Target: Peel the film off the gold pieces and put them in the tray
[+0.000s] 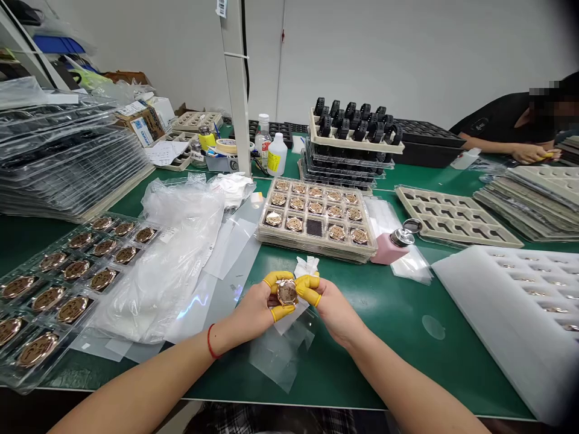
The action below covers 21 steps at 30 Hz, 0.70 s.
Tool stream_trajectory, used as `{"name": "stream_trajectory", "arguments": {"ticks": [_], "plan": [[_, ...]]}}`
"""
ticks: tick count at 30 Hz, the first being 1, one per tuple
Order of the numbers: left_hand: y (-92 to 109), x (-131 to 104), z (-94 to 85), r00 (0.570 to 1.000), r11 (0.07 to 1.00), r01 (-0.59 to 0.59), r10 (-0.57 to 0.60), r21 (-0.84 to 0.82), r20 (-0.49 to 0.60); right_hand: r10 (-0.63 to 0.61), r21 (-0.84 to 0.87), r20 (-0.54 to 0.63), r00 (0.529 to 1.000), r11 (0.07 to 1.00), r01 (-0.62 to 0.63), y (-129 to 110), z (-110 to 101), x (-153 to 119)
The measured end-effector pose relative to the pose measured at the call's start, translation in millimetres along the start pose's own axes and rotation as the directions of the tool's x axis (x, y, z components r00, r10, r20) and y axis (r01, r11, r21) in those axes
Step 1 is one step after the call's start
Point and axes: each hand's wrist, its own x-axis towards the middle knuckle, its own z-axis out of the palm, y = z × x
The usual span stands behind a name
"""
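Between my hands, above the green table, is a rose-gold watch case [287,292] with a brownish face toward me. My left hand [260,304], yellow finger cots on its fingertips, grips the case by its rim from the left. My right hand [330,301], also in yellow cots, pinches a white wipe [306,266] against the case's right edge. Part of the wipe hangs below the fingers. Just beyond, a beige tray [316,242] bears rows of similar cases, with one dark vacant slot in its front row. Clear plastic film [284,355] lies beneath my hands.
A clear tray of cases [67,289] and plastic bags [167,259] lie left. Right are a pink pump bottle [386,248], a beige tray [456,217] and a white foam block [488,313]. Behind stand a post [235,90] and stacked watch trays [348,141]. A co-worker [506,129] sits far right.
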Motion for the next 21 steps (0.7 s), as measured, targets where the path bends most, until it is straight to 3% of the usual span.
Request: {"name": "stream_trajectory", "arguments": {"ticks": [4, 7, 9, 11, 13, 15, 16, 18, 21], "plan": [[-1, 0, -0.2, 1.000, 1.000, 0.000, 0.000, -0.010, -0.003, -0.040, -0.082, -0.016, 0.999, 0.996, 0.039, 3, -2, -1], [-4, 2, -0.7, 1.000, 0.999, 0.018, -0.018, -0.040, -0.012, -0.175, -0.314, -0.071, 0.982, 0.938, 0.144, 6, -12, 4], [-9, 3, -0.9, 0.999, 0.996, 0.040, -0.042, -0.082, -0.019, -0.330, -0.560, -0.128, 0.935, 0.802, 0.207, 10, -22, 13], [-15, 5, -0.8, 0.998, 0.989, 0.062, -0.064, -0.134, -0.010, -0.441, -0.800, -0.141, 0.886, 0.579, 0.161, 14, -33, 26], [-22, 8, -0.6, 0.997, 0.981, 0.083, -0.080, -0.177, 0.024, -0.431, -0.940, -0.090, 0.898, 0.336, 0.067, 18, -44, 39], [-27, 11, -0.3, 0.994, 0.975, 0.099, -0.089, -0.197, 0.058, -0.388, -0.988, -0.035, 0.921, 0.153, 0.026, 17, -55, 46], [-29, 12, -0.2, 0.993, 0.974, 0.105, -0.094, -0.198, 0.066, -0.406, -0.996, -0.020, 0.914, 0.084, 0.016, 15, -61, 46], [-33, 14, -0.1, 0.992, 0.973, 0.117, -0.106, -0.201, 0.068, -0.519, -0.999, -0.024, 0.855, -0.016, -0.038, 8, -71, 43], [-35, 16, 0.0, 0.989, 0.967, 0.142, -0.128, -0.214, 0.074, -0.637, -0.991, -0.050, 0.770, -0.062, -0.116, 1, -74, 32]]}}
